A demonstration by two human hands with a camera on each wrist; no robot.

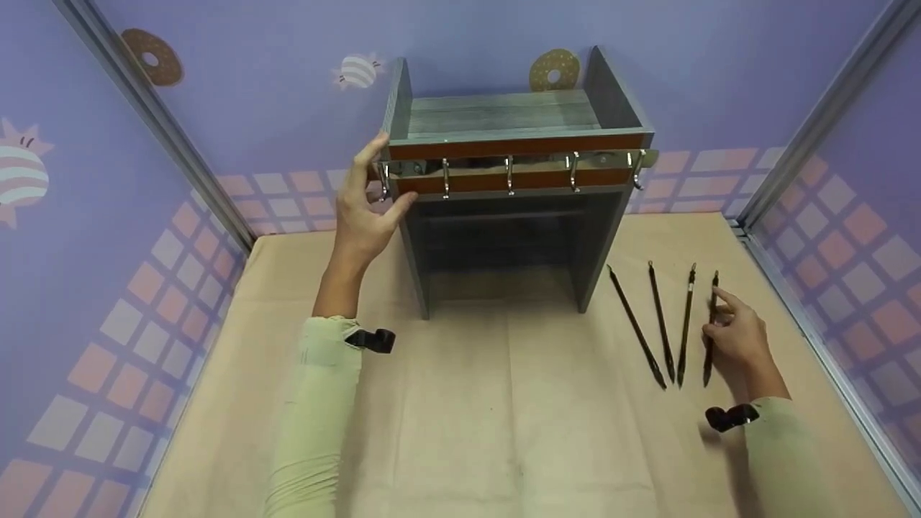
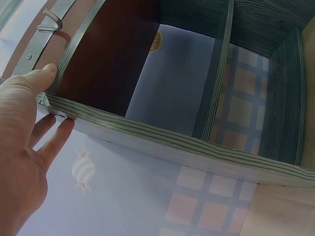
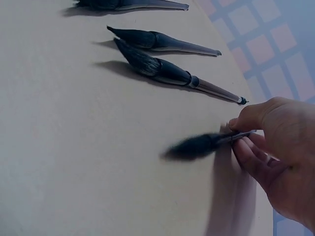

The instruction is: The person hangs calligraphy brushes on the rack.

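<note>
Lifting: your right hand (image 1: 741,338) pinches the rightmost brush (image 3: 206,143) between thumb and fingertips, near the handle end; in the right wrist view its dark tuft looks blurred and just clear of the worktop (image 1: 504,403), so I judge the pick-up is under way.
Grip advice: keep the pinch light but closed, and raise the brush level, so the tuft does not drag on the paper-covered surface.
Other brushes: three more brushes (image 1: 658,324) lie just left of the held one, fanned, tips toward you. Lift straight up before you move sideways, or the handle may knock the nearest one.
Left hand: your left hand (image 1: 367,208) rests on the upper left corner of the rack (image 1: 504,208), thumb on the front edge and fingers straight along the outer side. It grips nothing; it only steadies.
Rack: a grey wooden stand, upright at the back of the worktop, with a brown front band carrying a metal rail of hooks (image 1: 509,176).
Steadying: press gently inward; the rack is tall and, I judge, could tip backward under a hard push.
Edges: the right wall (image 1: 849,237) and its metal frame strip are near your right hand, so room on that side is tight.
Open room: the wide bare stretch of worktop between your arms and in front of the rack gives you the freest path toward the hooks.
</note>
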